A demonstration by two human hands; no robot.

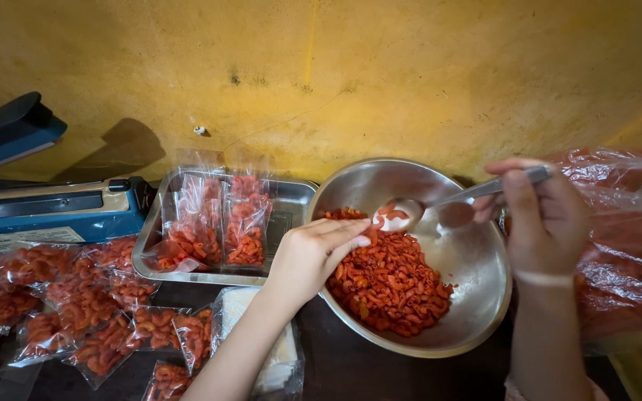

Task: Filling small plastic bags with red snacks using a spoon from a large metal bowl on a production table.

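A metal spoon (440, 202) is held by its handle in the right hand (548, 219), the fingers curled tightly around it, and its bowl is hovered over a round steel mixing bowl (477, 312). A few orange-red macaroni pieces are carried in the spoon. The left hand (313, 252) is laid over the bowl's near rim, its fingers kept together and stretched flat, the tips just beside the spoon's bowl; nothing is seen to be clamped in it. The heap of orange-red macaroni snack (391, 286) is piled in the lower left part of the bowl. Two filled clear pouches (217, 223) are stood upright in a steel tray (295, 197) left of the bowl. More filled packets (76, 304) are spread flat on the dark table, below a blue heat sealer (46, 212). A large clear plastic bag (626, 238) of the same snack is seen at the right edge, behind the right hand.
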